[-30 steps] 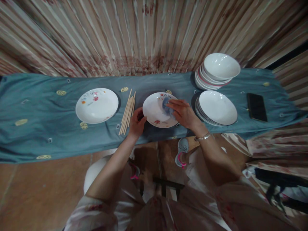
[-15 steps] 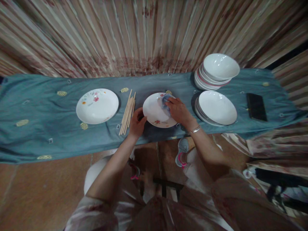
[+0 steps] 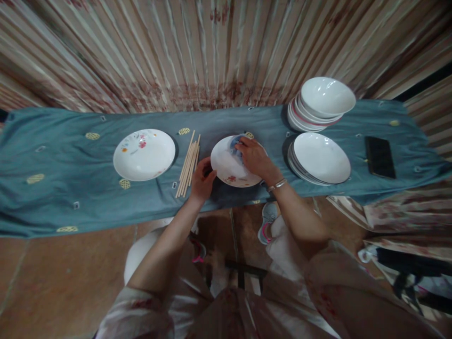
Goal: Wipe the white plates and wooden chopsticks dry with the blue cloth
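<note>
A white plate point(image 3: 226, 167) with a red flower print lies in front of me on the cloth-covered table. My left hand point(image 3: 204, 180) grips its left rim, thumb at the front edge and fingers curled around the side. Bunched under the fingers of my right hand point(image 3: 254, 157) is a blue cloth point(image 3: 236, 144), pressed on the far part of the plate's inner surface. Just left of my left hand lies a bundle of wooden chopsticks point(image 3: 188, 165). Farther left sits another flowered plate point(image 3: 144, 157). The underside of the plate I hold is hidden.
To the right stand a stack of plates point(image 3: 322, 159) and, behind it, a tall stack of white bowls point(image 3: 327, 98). A dark flat phone-like object point(image 3: 380, 157) lies near the right end. A pleated curtain point(image 3: 197, 52) hangs along the table's far edge.
My right hand has slid left across the plate with the blue cloth. My left hand keeps its hold on the rim. The whole view has shifted slightly.
</note>
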### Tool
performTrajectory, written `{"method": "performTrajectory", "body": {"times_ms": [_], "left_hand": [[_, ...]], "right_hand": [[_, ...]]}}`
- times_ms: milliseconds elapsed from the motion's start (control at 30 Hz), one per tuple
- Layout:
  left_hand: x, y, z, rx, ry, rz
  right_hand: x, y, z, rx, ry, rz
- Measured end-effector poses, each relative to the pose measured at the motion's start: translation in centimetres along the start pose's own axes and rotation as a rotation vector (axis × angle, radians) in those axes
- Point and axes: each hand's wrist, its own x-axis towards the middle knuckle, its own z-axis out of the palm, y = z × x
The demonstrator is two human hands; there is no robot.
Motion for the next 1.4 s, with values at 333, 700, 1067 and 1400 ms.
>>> {"method": "performTrajectory", "body": {"times_ms": [333,700,1067,1400], "left_hand": [[0.0,-0.2,0.0,-0.006,0.001,-0.015],[0.0,-0.3,0.2,0.019,0.035,-0.027],[-0.2,0.3,0.2,0.038,0.077,-0.078],[-0.1,0.3,0.3,-0.015,0.087,-0.109]], "right_hand": [[1.0,-2.0,0.0,0.197,-0.04,0.023],[0.8,-3.0,2.2,0.565,-0.048,-0.129],[0.0,-2.7,1.2,0.794,-0.118,-0.222],[-1.5,-3.0,-1.4,0.822,-0.278,-0.174]]}}
